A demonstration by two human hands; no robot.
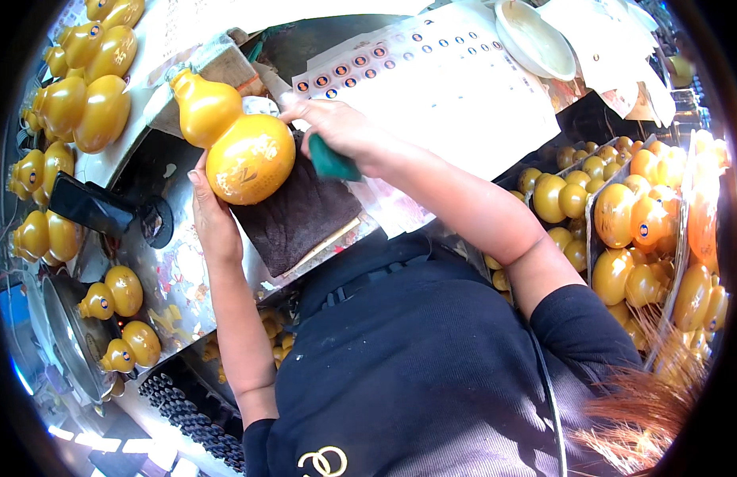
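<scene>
A large, glossy yellow gourd (251,159) with gold markings on its lower bulb lies tilted over a dark brown cloth (285,234). My left hand (216,211) supports it from the near left side, thumb up along the bulb and the other fingers hidden beneath. My right hand (340,131) is closed round a soft-looking green piece (331,161), cloth or sponge, I cannot tell which. The index finger of that hand stretches towards the gourd's waist, by a small white patterned thing (261,107) partly behind it.
Sticker sheets (360,75) with rows of small round labels lie beyond my right hand, near a white oval dish (535,40). A phone on a stand (90,203) stands at left. Yellow gourds (82,111) line the left; crates of gourds (615,215) fill the right.
</scene>
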